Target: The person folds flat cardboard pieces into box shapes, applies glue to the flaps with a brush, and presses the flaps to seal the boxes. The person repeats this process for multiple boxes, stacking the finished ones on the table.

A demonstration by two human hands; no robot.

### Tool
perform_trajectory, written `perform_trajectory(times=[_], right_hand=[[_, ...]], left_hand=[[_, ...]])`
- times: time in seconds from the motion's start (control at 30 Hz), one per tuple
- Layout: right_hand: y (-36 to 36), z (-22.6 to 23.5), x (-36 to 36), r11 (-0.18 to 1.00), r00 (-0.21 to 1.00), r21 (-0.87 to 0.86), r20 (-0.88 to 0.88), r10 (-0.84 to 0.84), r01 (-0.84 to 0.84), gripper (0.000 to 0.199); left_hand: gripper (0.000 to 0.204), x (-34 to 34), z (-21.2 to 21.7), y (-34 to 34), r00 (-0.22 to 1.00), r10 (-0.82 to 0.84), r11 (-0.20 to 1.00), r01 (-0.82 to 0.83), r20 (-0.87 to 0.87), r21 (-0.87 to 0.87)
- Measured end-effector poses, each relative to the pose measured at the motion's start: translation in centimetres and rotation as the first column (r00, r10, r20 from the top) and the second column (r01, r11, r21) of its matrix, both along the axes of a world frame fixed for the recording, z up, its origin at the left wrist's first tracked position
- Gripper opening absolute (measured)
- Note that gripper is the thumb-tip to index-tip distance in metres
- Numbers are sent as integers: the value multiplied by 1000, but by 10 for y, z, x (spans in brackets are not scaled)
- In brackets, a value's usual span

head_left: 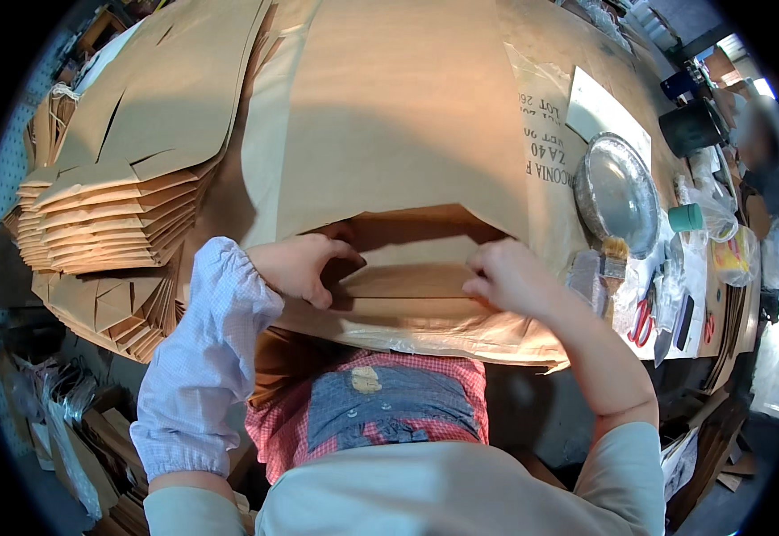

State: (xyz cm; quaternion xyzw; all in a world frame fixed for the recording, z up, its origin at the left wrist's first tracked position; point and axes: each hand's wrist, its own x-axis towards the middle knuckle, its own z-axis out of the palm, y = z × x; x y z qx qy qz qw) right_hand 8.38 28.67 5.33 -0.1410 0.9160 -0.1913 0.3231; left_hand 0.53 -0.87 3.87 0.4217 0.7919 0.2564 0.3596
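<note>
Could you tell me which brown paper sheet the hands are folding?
The large flat sheet at the table's near edge, under both hands, not the folded stacks at the left.

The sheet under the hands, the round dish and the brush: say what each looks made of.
Sheet: brown kraft-type paper, matte, creased where the left hand and right hand fold it. Dish: thin metal, probably foil, shiny with a crimped rim. Brush: pale bristles in a metal band; its handle is unclear.
</note>
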Motion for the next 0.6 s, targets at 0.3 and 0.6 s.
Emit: perform_trajectory(times=[0.3,0.6], right_hand=[[23,14,49,976,696,-202,-689,-202,84,7],[167,27,153,971,567,204,-818,100,122,40]], left_hand=[[21,27,-42,28,836,496,866,-495,-235,66],[64,50,4,32,888,65,965,-171,-456,-197]])
